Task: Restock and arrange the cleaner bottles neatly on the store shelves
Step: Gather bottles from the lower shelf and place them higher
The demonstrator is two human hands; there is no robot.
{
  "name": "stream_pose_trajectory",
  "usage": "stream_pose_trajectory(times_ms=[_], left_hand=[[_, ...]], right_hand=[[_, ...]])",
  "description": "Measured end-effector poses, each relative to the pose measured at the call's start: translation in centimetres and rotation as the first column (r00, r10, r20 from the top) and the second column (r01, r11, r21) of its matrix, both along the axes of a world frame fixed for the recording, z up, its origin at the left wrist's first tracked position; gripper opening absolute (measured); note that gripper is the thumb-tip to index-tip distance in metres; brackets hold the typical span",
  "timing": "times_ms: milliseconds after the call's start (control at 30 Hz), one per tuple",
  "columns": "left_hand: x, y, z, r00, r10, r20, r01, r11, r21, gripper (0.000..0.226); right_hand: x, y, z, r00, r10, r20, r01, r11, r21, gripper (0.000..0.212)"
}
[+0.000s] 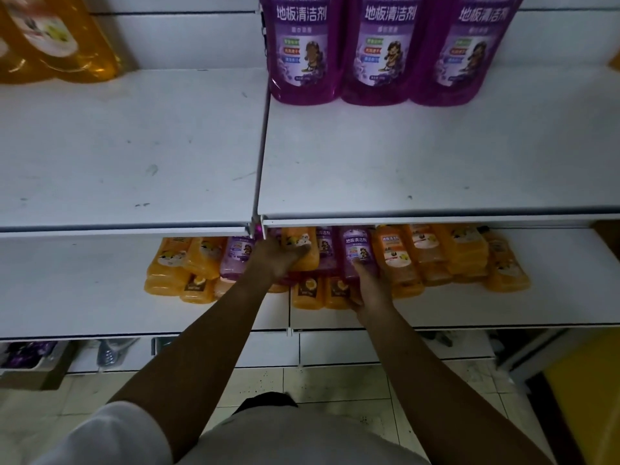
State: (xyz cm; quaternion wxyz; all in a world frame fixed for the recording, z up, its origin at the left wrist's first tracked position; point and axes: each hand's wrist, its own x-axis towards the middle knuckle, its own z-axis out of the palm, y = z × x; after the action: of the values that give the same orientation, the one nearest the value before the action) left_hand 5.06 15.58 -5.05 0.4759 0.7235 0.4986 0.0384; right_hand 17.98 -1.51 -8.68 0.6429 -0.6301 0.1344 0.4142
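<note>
Seemingly to stand them upright, the left hand grips an orange bottle, the right hand the purple bottle beside it.

Left hand, right hand, both outstretched.

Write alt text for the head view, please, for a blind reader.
Two hands reach into bottles heaped on the lower shelf: the left hand grips an orange bottle, the right hand touches a purple bottle. Three purple bottles stand on the upper shelf.
</note>
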Motion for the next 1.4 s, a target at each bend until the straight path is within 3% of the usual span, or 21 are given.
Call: stream_pose_trajectory(times_ms=[133, 367, 467, 567, 700, 833, 967, 1100, 1167, 1233, 1300, 1400], left_hand=[[-0.6, -2.0, 0.9, 1.000, 0.001, 0.020, -0.002, 1.000, 0.026, 0.056], [-2.5, -3.2, -3.5, 0.960, 0.217, 0.175, -0.233, 0.970, 0.072, 0.061], [-2.1, -3.3, -5.8, 0.935, 0.267, 0.236, -0.292, 0.953, 0.079, 0.055], [-1.5, -5.7, -0.7, 0.900, 0.320, 0.297, -0.334, 0.943, -0.005, 0.045], [-0.8, -5.8, 0.2, 0.856, 0.395, 0.333, -0.379, 0.918, -0.116, 0.042], [-0.7, -5.6, 0.4, 0.831, 0.470, 0.299, -0.424, 0.882, -0.206, 0.038], [-1.0, -5.2, 0.6, 0.851, 0.445, 0.278, -0.413, 0.895, -0.169, 0.030], [-1.5, -4.9, 1.1, 0.921, 0.295, 0.254, -0.307, 0.952, 0.008, 0.042], [-1.8, -4.7, 1.3, 0.933, 0.261, 0.246, -0.276, 0.961, 0.026, 0.043], [-2.2, -4.4, 1.6, 0.917, 0.300, 0.263, -0.286, 0.954, -0.092, 0.046], [-2.5, -4.4, 2.0, 0.879, 0.366, 0.305, -0.272, 0.911, -0.309, 0.047], [-3.2, -5.5, 3.4, 0.818, 0.471, 0.331, -0.189, 0.763, -0.618, 0.043]], right_hand=[[-0.1, 0.1, 0.6, 0.990, -0.135, 0.027, 0.132, 0.988, 0.084, 0.060], [-0.9, -2.3, 0.9, 0.979, -0.197, -0.050, 0.202, 0.967, 0.157, 0.058], [-1.7, -3.9, 0.9, 0.964, -0.192, -0.182, 0.219, 0.965, 0.144, 0.058], [-2.1, -5.2, 1.1, 0.956, -0.145, -0.256, 0.187, 0.971, 0.150, 0.050], [-2.0, -6.4, 1.2, 0.950, -0.135, -0.283, 0.193, 0.963, 0.187, 0.049], [-2.5, -7.3, 1.4, 0.954, -0.092, -0.284, 0.152, 0.969, 0.196, 0.026], [-2.8, -7.7, 1.3, 0.942, -0.100, -0.320, 0.172, 0.963, 0.208, 0.030], [-3.4, -8.1, 2.2, 0.947, -0.067, -0.315, 0.140, 0.967, 0.213, 0.021], [-3.5, -8.4, 2.3, 0.947, -0.049, -0.317, 0.127, 0.965, 0.229, 0.032], [-3.7, -8.7, 2.5, 0.942, -0.033, -0.334, 0.125, 0.958, 0.256, 0.044], [-3.9, -9.1, 2.9, 0.932, 0.007, -0.363, 0.109, 0.948, 0.299, 0.047], [-3.9, -10.3, 3.4, 0.943, 0.131, -0.305, -0.007, 0.927, 0.376, 0.058]])
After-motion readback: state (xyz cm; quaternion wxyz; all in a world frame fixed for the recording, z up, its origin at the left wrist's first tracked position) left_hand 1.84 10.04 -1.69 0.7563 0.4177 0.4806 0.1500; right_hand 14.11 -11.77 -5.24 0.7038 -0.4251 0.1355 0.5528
